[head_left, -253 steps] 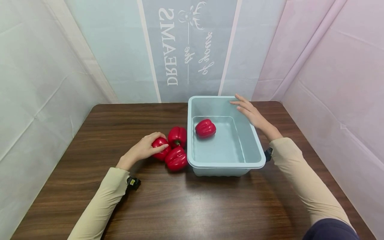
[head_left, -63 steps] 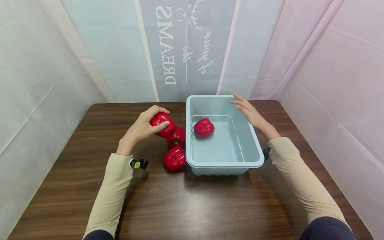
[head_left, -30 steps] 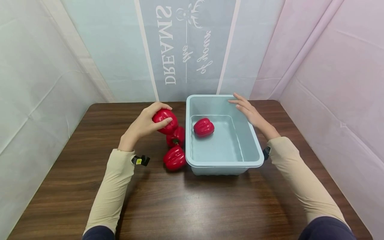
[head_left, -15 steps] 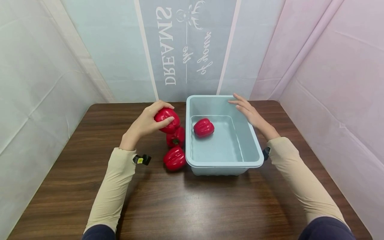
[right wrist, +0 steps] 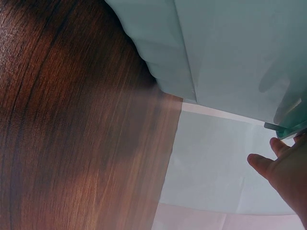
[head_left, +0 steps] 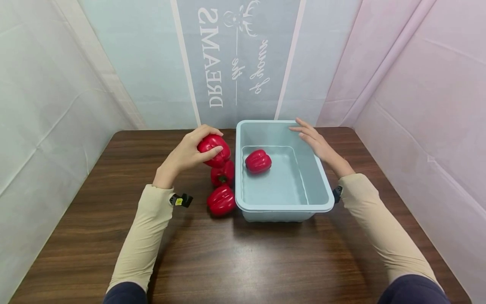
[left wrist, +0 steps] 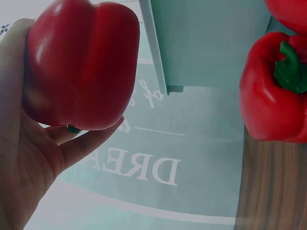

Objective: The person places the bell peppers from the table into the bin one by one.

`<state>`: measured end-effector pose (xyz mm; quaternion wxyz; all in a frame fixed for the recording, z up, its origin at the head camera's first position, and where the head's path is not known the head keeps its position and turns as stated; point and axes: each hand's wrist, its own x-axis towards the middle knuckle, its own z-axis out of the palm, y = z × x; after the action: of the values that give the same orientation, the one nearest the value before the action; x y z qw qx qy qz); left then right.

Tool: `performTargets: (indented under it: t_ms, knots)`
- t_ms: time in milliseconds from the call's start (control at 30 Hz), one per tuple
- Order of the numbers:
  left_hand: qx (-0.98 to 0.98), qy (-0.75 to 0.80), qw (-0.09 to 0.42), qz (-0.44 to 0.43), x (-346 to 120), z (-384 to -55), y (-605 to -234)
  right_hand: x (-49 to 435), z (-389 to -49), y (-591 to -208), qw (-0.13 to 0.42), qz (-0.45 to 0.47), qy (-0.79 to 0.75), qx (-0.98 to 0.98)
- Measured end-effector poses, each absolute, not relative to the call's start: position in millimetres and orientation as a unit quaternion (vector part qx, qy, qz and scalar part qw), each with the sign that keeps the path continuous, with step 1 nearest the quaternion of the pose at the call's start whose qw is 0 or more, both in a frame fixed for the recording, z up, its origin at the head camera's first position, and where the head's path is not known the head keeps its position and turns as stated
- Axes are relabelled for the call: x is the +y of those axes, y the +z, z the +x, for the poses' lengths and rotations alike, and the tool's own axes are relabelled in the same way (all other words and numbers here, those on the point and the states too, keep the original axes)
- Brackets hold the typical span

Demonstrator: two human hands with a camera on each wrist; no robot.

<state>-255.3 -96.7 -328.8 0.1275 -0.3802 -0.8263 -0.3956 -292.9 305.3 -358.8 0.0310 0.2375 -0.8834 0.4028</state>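
My left hand (head_left: pixel 185 153) grips a red bell pepper (head_left: pixel 213 148), thumb on the near side and fingers over the far side. In the left wrist view this held pepper (left wrist: pixel 84 64) hangs in the air, well above the tabletop. Below it in the head view, a second pepper (head_left: pixel 224 175) with a green stem lies against the left wall of a light blue plastic bin (head_left: pixel 284 208). A third pepper (head_left: pixel 221 200) lies nearer the front. One more pepper (head_left: pixel 258 161) is inside the bin. My right hand (head_left: pixel 319 144) rests on the bin's right rim, fingers extended over it.
The dark wood-grain table (head_left: pixel 243 261) carries everything, its far edge just behind the bin. A printed cloth (head_left: pixel 235 63) hangs behind it, with pale cloth walls at both sides. Small black cameras sit on both wrists.
Since the oldest frame, my left hand has raised its pepper off the table from beside the other two. Over the last second it drifts slightly right, towards the bin. The right hand stays put.
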Motion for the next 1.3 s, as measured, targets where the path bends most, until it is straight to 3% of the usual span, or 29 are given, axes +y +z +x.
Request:
performTargets:
  t_ms: [200, 400, 800, 1300]
  knots:
    - [-0.825, -0.399, 0.122, -0.382, -93, -253, -324, 293, -275, -337, 0.021, 0.236, 0.406, -0.883]
    - [-0.823, -0.396, 0.124, -0.388, -93, -256, -325, 307, -295, -361, 0.029, 0.235, 0.403, -0.884]
    - [-0.826, -0.394, 0.117, -0.387, -89, -255, -323, 309, -296, -365, 0.031, 0.236, 0.402, -0.884]
    - [-0.818, -0.39, 0.131, -0.402, -83, -253, -323, 290, -263, -336, 0.031, 0.247, 0.407, -0.879]
